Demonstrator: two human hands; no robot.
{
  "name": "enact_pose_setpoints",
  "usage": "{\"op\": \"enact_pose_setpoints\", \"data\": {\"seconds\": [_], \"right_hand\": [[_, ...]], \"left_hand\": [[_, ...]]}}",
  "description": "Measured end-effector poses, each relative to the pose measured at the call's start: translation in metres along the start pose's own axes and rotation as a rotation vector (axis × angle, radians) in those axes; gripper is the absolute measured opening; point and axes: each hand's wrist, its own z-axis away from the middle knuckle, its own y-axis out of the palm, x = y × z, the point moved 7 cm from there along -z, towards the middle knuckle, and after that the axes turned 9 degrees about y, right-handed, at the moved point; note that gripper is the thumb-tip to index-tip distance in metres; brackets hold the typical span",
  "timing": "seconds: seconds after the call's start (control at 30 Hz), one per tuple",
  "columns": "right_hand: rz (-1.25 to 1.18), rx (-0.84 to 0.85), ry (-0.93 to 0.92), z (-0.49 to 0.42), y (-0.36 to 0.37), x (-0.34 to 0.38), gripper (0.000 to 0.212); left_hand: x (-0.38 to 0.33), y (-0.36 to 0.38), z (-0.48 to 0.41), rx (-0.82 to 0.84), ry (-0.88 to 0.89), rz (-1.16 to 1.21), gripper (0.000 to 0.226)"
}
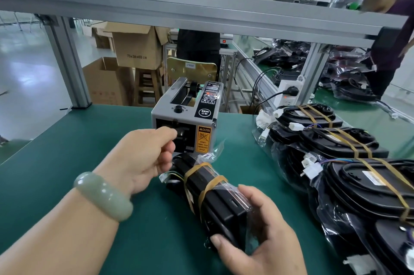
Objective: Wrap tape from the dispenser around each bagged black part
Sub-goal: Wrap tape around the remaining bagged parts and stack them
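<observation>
- Your right hand point(253, 236) grips the near end of the bagged black part point(215, 198), thumb on one side and fingers on the other. I think that keeps it steady on the green table point(78, 151).
- Your left hand point(143, 158) is at the mouth of the dispenser point(186, 115), likely to get tape. Its fingers are curled, thumb by the first finger. I cannot tell if they pinch tape.
- The part's long side runs away from you and to the left. Its far end points at the dispenser, just in front of it.
- Two tan tape bands point(197, 168) go round it.
</observation>
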Motion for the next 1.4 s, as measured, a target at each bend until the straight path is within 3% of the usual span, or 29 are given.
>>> {"op": "enact_pose_setpoints", "data": {"seconds": [0.13, 0.23, 0.33, 0.63, 0.93, 1.03, 1.17, 1.3, 1.4], "right_hand": [[-0.015, 0.001, -0.015, -0.001, 0.002, 0.007, 0.085], [-0.015, -0.015, -0.032, 0.003, 0.005, 0.011, 0.073], [-0.014, -0.039, -0.055, 0.006, 0.007, 0.015, 0.072], [-0.013, -0.053, -0.068, 0.007, 0.009, 0.021, 0.064], [-0.029, -0.046, -0.049, 0.007, 0.010, 0.018, 0.065], [-0.024, -0.051, -0.045, 0.007, 0.010, 0.019, 0.075], [-0.020, -0.041, -0.043, 0.007, 0.010, 0.019, 0.064], [-0.004, -0.029, -0.011, 0.007, 0.012, 0.016, 0.079], [0.013, -0.041, -0.017, 0.008, 0.011, 0.016, 0.079]], "left_hand": [[-0.021, 0.014, 0.053, 0.259, 0.199, -0.242, 0.026], [-0.030, 0.019, 0.078, 0.291, 0.411, -0.500, 0.027], [-0.030, 0.029, 0.084, 0.329, 0.478, -0.644, 0.020], [-0.027, 0.040, 0.077, 0.429, 0.438, -0.613, 0.026], [-0.024, 0.042, 0.077, 0.422, 0.458, -0.619, 0.027], [-0.023, 0.044, 0.079, 0.429, 0.473, -0.648, 0.027], [-0.023, 0.044, 0.078, 0.422, 0.489, -0.678, 0.026], [-0.022, 0.044, 0.079, 0.412, 0.509, -0.707, 0.020], [-0.023, 0.046, 0.081, 0.408, 0.531, -0.718, 0.015]]}}
